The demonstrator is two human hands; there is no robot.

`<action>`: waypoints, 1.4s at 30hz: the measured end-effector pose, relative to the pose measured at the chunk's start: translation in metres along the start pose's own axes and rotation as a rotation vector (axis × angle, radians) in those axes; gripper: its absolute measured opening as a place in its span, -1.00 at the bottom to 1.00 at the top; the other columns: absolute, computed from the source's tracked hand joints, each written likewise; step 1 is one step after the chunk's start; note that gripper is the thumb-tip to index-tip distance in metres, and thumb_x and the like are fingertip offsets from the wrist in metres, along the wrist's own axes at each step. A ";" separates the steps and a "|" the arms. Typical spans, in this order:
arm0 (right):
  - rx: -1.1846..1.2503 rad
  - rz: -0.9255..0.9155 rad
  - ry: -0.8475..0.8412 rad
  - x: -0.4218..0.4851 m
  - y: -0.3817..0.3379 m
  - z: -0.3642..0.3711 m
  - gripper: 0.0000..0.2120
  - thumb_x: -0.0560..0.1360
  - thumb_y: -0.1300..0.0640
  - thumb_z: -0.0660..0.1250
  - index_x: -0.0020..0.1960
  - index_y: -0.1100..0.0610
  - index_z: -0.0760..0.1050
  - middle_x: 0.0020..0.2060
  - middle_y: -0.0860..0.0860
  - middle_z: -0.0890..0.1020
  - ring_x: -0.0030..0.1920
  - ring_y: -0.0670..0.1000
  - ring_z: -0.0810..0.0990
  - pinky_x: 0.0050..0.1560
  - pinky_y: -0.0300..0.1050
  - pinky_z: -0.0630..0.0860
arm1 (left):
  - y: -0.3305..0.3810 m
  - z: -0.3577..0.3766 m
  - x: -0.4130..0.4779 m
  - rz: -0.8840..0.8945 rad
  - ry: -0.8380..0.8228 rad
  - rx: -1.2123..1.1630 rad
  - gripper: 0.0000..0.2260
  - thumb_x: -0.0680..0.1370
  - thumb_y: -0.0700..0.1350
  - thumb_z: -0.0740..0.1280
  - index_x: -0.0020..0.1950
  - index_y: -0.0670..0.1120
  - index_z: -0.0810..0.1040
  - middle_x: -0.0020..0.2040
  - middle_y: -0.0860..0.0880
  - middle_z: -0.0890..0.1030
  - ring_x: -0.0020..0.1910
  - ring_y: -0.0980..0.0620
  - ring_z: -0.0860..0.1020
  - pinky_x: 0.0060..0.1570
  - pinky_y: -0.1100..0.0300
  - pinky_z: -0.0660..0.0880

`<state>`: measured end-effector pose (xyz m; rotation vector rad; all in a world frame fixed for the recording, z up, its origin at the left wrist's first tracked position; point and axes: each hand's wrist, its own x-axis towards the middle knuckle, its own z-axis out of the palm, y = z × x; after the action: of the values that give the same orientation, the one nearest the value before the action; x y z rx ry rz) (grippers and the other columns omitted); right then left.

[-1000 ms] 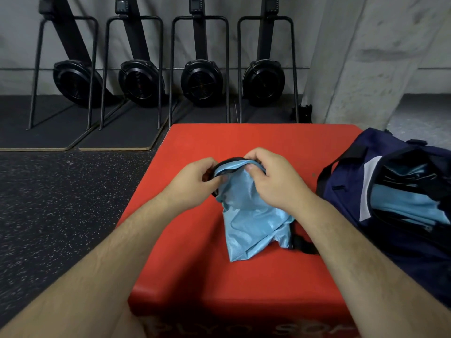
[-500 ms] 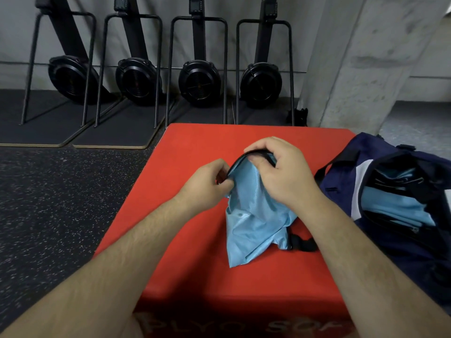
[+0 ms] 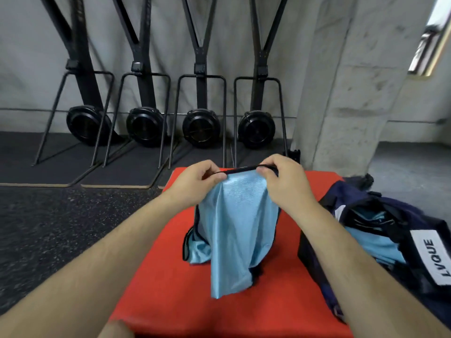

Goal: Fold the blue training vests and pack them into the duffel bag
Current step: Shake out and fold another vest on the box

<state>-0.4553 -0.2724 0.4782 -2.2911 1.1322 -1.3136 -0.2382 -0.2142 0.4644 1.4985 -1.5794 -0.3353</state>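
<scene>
A light blue training vest (image 3: 239, 230) with black trim hangs above the red plyo box (image 3: 161, 296). My left hand (image 3: 195, 181) and my right hand (image 3: 285, 181) pinch its black top edge, a short span apart, so the cloth drapes down and its lower end touches the box. To the right sits the open navy duffel bag (image 3: 427, 284) with folded blue vests (image 3: 375, 245) inside.
The bag bears a white label reading LVQUE (image 3: 436, 257). Several black upright machines (image 3: 200, 128) lean on the far wall on dark mats. A concrete pillar (image 3: 346, 93) rises behind the box at the right. Speckled black floor (image 3: 61, 228) lies left.
Both hands have lifted the vest off the box and moved apart along its black edge. The cloth now hangs open instead of bunched. The view has tilted upward.
</scene>
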 end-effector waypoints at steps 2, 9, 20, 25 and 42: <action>-0.026 -0.011 0.018 0.018 -0.014 -0.013 -0.93 0.57 0.13 0.37 -0.09 0.03 0.55 -0.14 -0.09 0.60 -0.12 -0.12 0.49 -0.15 -0.50 0.31 | 0.009 -0.015 0.007 -0.005 -0.080 0.046 -0.84 0.55 -0.02 0.43 -0.12 -0.07 0.52 -0.36 0.06 0.49 -0.44 0.17 0.38 -0.41 0.28 0.35; -0.110 0.032 0.100 0.061 -0.030 -0.067 -0.94 0.57 0.12 0.36 -0.06 0.08 0.60 -0.16 -0.06 0.60 -0.12 -0.04 0.51 -0.13 -0.18 0.30 | 0.005 -0.059 0.012 -0.034 -0.092 0.305 -0.87 0.54 -0.06 0.43 -0.08 -0.05 0.51 -0.27 -0.04 0.57 -0.41 0.11 0.45 -0.42 0.25 0.39; -0.274 -0.017 -0.121 0.050 0.005 -0.081 -0.88 0.59 0.17 0.35 0.00 0.13 0.67 -0.12 0.02 0.53 -0.01 0.06 0.54 -0.09 -0.23 0.26 | 0.007 -0.102 0.024 0.030 0.033 0.500 -0.93 0.62 -0.17 0.30 -0.03 -0.03 0.55 -0.14 0.06 0.58 -0.20 0.07 0.53 -0.34 0.32 0.35; -0.475 -0.114 -0.160 0.059 -0.003 -0.086 -0.80 0.64 0.18 0.25 0.20 0.08 0.59 0.01 -0.02 0.54 0.03 0.07 0.55 0.04 -0.04 0.47 | 0.021 -0.117 0.033 0.028 0.197 0.388 -0.89 0.66 -0.19 0.22 0.02 -0.10 0.54 -0.17 0.01 0.57 -0.25 0.05 0.50 -0.34 0.23 0.36; -0.955 -0.284 -0.436 0.103 -0.082 -0.123 -0.39 0.34 -0.52 0.29 0.24 -0.20 0.38 -0.04 -0.08 0.44 -0.05 0.04 0.52 -0.14 -0.05 0.43 | 0.109 -0.179 0.052 0.207 -0.120 1.174 -0.60 0.42 0.30 0.43 -0.03 0.10 0.34 -0.03 0.10 0.48 -0.11 0.01 0.48 -0.15 0.10 0.44</action>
<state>-0.4864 -0.2770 0.6557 -3.2599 1.4962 -0.2370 -0.1685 -0.1695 0.6638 2.1179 -2.1395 0.7812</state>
